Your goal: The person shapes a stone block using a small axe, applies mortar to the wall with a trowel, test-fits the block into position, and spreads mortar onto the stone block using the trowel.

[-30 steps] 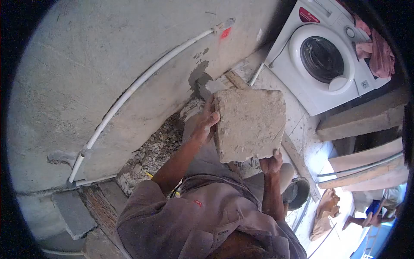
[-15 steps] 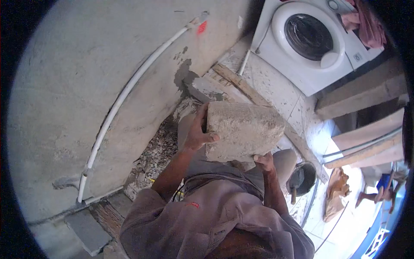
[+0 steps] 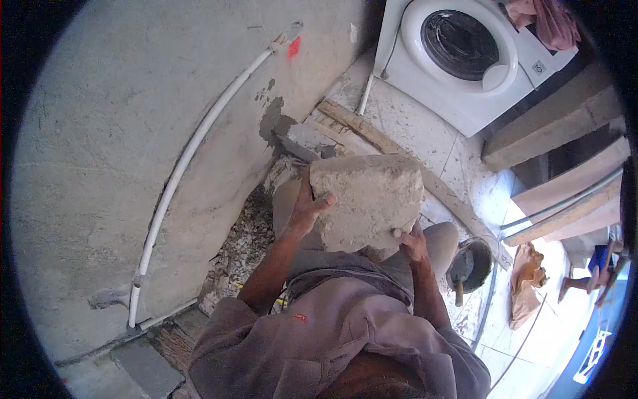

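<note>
A rough, dusty concrete block (image 3: 369, 199) is held up over my lap between both hands. My left hand (image 3: 307, 209) grips its left end, with the thumb on the near face and the fingers mostly hidden behind. At the lower right corner my right hand (image 3: 413, 244) is closed on the block, thumb in front. Beyond the block, another grey block (image 3: 307, 141) sits against the wall beside a wet mortar patch (image 3: 271, 121). A dark bucket (image 3: 480, 258) stands by my right knee, with a tool handle (image 3: 458, 291) sticking out of it.
A white pipe (image 3: 189, 153) runs along the wall (image 3: 119, 120) to my left. Rubble (image 3: 249, 233) lies at the wall's foot. Ahead are a wooden plank (image 3: 365, 133) and a washing machine (image 3: 445, 106). Concrete beams (image 3: 545, 133) and a brown paper bag (image 3: 525, 299) are at right.
The block has tilted in my hands, showing more of its broad rough face and sitting slightly further left. The view has shifted a little, with the surroundings ahead moving left.
</note>
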Demonstrator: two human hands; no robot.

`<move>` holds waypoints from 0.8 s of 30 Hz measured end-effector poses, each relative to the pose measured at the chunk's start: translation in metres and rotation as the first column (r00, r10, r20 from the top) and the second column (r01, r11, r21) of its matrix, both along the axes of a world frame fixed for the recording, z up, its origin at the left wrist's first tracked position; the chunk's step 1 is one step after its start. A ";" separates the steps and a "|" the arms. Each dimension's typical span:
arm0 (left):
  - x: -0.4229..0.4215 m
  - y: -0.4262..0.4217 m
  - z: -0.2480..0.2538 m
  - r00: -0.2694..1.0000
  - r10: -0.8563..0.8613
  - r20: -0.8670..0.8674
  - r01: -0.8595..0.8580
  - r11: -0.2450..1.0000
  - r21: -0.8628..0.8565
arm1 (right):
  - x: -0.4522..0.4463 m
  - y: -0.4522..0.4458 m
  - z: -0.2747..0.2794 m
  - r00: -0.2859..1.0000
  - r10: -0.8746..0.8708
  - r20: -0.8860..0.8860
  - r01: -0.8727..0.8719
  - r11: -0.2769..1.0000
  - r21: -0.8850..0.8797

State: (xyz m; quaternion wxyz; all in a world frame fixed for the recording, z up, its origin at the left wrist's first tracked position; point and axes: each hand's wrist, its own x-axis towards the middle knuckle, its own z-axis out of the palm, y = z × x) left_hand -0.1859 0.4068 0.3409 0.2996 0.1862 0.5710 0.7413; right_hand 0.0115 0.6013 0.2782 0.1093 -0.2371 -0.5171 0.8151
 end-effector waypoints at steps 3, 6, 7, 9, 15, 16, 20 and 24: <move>0.002 0.000 -0.027 0.999 -0.041 0.014 0.041 0.999 -0.004 | 0.003 0.002 0.010 1.000 0.000 0.031 -0.002 0.999 0.050; 0.010 0.000 -0.043 0.990 0.041 0.136 -0.038 0.999 -0.025 | 0.004 0.005 0.013 0.998 0.054 0.035 -0.056 0.996 0.072; 0.011 0.000 -0.046 0.982 0.055 0.182 -0.049 0.998 -0.038 | 0.005 0.006 0.016 0.998 0.052 0.038 -0.055 0.996 0.072; 0.012 0.001 -0.045 0.972 0.064 0.228 -0.054 0.997 -0.052 | 0.004 0.005 0.023 0.996 0.065 0.063 -0.074 0.984 0.164; 0.007 -0.001 -0.043 0.956 0.063 0.286 -0.059 0.998 -0.021 | 0.003 0.006 0.027 0.996 0.083 0.019 -0.085 0.956 0.280; 0.005 0.000 -0.043 0.957 0.068 0.283 -0.072 0.997 0.001 | 0.002 0.005 0.032 0.996 0.082 0.020 -0.084 0.956 0.280; -0.001 -0.001 -0.033 0.951 0.105 0.290 -0.098 0.994 -0.037 | 0.002 0.003 0.047 0.997 0.081 0.017 -0.083 0.959 0.272; -0.004 0.002 -0.034 0.900 0.065 0.432 -0.080 0.997 0.017 | 0.003 0.003 0.066 0.989 0.131 -0.069 -0.101 0.938 0.330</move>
